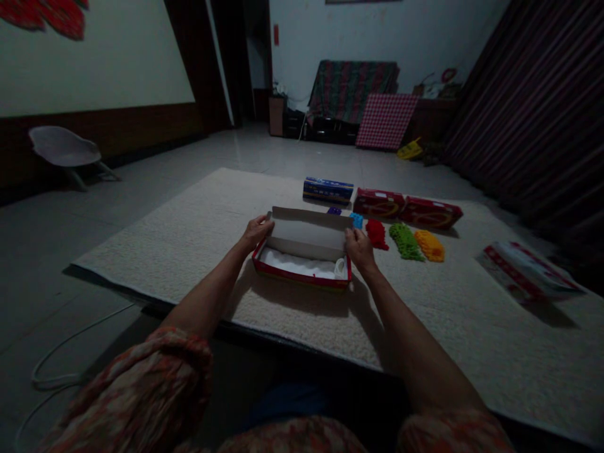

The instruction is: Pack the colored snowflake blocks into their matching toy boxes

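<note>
A red cardboard box (302, 278) stands in front of me with its lid raised, the pale inside of the lid (309, 234) facing me. White padding (292, 260) lies in it, with a white loop (339, 268), perhaps a cord, at the right end. My left hand (257, 230) grips the lid's left edge. At the right edge of the lid, my right hand (360, 250) has its fingers closed on the cardboard. Just beyond that hand are a light blue bundle (357, 220) and a red fuzzy bundle (376, 234), partly hidden.
Green (406, 241) and orange (430, 245) bundles lie to the right on the cream-covered table (189, 233). Behind stand a blue box (328, 190) and two red boxes (379, 203). A red-and-white box (531, 272) sits far right. A purple bundle (335, 211) shows behind the lid.
</note>
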### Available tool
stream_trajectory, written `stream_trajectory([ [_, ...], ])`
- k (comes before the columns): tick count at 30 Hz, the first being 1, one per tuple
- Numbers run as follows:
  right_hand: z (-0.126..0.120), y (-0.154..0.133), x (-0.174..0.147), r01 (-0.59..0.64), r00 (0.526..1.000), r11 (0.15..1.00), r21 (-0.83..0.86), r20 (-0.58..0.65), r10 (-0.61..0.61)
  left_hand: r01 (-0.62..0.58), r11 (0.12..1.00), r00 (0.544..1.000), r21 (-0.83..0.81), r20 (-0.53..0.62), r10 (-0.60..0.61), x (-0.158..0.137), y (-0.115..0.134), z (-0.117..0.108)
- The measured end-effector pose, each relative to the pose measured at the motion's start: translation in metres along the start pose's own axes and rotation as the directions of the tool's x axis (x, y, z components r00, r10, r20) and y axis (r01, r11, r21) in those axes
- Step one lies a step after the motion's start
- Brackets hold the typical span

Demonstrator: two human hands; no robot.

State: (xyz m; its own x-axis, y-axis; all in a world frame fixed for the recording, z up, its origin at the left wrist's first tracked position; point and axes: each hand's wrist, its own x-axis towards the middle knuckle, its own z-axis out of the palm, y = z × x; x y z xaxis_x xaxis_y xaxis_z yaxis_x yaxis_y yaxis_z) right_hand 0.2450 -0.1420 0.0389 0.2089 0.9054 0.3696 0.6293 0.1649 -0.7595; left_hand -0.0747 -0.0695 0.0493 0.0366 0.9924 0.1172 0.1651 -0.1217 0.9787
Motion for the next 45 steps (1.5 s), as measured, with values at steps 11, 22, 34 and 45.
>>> stream_trajectory([
  [11, -0.021, -0.020, -0.018, 0.317, 0.929, 0.893, -0.321, 0.293, -0.224, -0.281, 0.876, 0.951, 0.393, 0.234, 0.200, 0.003, 0.012, -0.012],
  [22, -0.034, -0.021, -0.023, 0.241, 0.899, 0.929, -0.280, 0.426, -0.104, -0.202, 0.880, 0.890, 0.430, 0.456, -0.018, -0.007, 0.014, -0.032],
  [34, -0.039, -0.020, -0.027, 0.245, 0.873, 0.951, -0.190, 0.471, -0.131, -0.056, 0.937, 0.886, 0.344, 0.450, -0.112, -0.016, 0.010, -0.025],
  [45, -0.115, 0.014, -0.029, 0.168, 0.894, 0.947, -0.273, 0.447, -0.029, -0.106, 0.957, 0.864, 0.270, 0.502, -0.046, -0.024, 0.016, 0.060],
])
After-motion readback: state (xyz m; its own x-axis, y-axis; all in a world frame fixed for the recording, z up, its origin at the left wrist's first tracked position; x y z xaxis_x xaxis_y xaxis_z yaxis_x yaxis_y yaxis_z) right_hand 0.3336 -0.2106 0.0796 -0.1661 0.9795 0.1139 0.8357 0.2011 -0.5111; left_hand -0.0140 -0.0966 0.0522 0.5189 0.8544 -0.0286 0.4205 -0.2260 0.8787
